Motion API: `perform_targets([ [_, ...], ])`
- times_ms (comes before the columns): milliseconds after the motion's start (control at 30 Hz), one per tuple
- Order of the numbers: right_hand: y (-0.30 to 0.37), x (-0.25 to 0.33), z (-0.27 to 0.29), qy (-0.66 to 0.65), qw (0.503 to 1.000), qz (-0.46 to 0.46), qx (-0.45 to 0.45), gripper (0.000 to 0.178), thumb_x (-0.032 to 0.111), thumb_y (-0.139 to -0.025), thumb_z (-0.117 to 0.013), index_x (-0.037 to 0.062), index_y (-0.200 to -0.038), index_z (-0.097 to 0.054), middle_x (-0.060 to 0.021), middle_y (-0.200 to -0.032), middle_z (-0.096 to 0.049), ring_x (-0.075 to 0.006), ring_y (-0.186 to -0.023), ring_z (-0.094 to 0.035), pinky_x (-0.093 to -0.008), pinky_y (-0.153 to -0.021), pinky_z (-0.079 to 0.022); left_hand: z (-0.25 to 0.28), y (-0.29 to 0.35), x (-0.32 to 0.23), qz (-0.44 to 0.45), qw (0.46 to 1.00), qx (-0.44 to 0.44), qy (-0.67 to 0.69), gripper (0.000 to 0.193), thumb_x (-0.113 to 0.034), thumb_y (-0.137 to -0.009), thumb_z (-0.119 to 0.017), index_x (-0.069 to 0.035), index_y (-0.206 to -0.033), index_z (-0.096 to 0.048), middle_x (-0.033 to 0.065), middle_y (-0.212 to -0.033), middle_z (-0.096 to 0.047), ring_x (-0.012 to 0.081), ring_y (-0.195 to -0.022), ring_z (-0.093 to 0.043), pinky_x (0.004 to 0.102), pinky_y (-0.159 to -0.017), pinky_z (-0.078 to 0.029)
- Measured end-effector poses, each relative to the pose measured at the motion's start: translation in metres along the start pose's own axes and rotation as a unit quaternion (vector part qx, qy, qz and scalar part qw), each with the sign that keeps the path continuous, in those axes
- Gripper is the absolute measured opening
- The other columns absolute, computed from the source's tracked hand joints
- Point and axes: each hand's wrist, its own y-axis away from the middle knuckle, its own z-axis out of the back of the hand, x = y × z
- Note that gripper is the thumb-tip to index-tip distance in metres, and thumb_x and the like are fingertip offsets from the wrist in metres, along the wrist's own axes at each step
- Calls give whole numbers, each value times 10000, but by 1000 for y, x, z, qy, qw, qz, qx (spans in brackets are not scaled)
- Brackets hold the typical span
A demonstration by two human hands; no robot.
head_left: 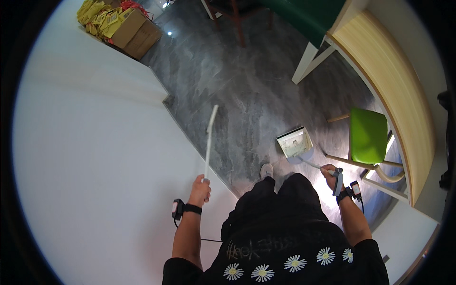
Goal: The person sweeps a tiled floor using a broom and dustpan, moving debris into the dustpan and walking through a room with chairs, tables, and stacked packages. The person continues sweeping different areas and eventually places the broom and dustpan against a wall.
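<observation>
My left hand [200, 190] is closed around the pale handle of a broom [208, 147]. The broom points away from me, and its narrow head is over the grey floor beside the white wall. On the right, my right hand [329, 175] grips the long handle of a dustpan [306, 140]. The dustpan is white with a dark front edge, and its open side faces away and to the left. Some debris seems to lie inside it, too small to make out. Broom head and dustpan are well apart.
A green chair [368, 135] with wooden legs stands right of the dustpan, by a curved wooden counter [380, 52]. The white wall [95, 166] runs along my left. At the far left is a cardboard box [137, 35] full of yellow packets. White table legs [308, 61] stand ahead.
</observation>
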Motion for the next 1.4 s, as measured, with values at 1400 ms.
perform_targets([
  [1400,-397,258,-110,38,998,39,35,178,192,-897,-671,16,-875,-664,-48,-754,-626,-129,-711,-583,-289,-651,-478,40,-155,-430,-35,988,136,70,343,-109,-936,-489,-101,-1279,-512,-17,-610,-467,84,-429,-401,255,-373,-265],
])
